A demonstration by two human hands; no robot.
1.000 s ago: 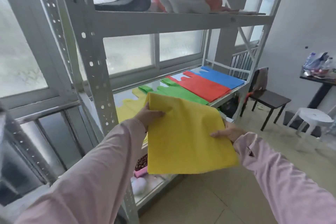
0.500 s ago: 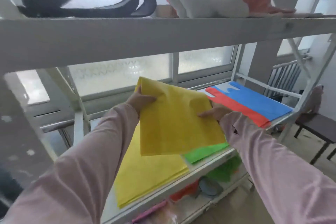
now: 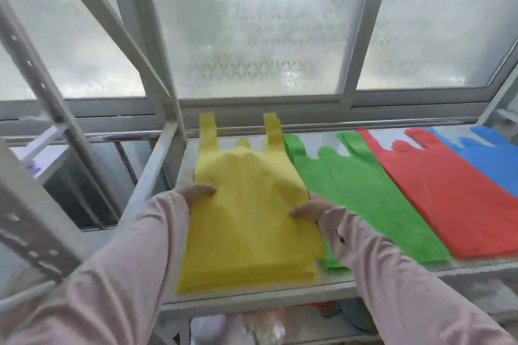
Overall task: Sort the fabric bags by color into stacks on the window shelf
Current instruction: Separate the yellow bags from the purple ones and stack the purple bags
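The shelf's front lip [image 3: 252, 295] runs just below the yellow stack [image 3: 246, 277]. The left hand [image 3: 196, 193] and right hand [image 3: 308, 207] pinch the top yellow bag [image 3: 246, 165] at its side edges, thumbs on top. The green stack [image 3: 364, 199] touches its right side, then come the red stack [image 3: 437, 199] and blue stack [image 3: 493, 159]; bare shelf lies behind the handles.

Loose, pale pink fabric covers both arms, the left sleeve [image 3: 126, 260] and right sleeve [image 3: 392, 274] ending at the wrists of the left hand [image 3: 196, 192] and right hand [image 3: 309, 209], a small dark mark [image 3: 340, 238] near the right cuff.
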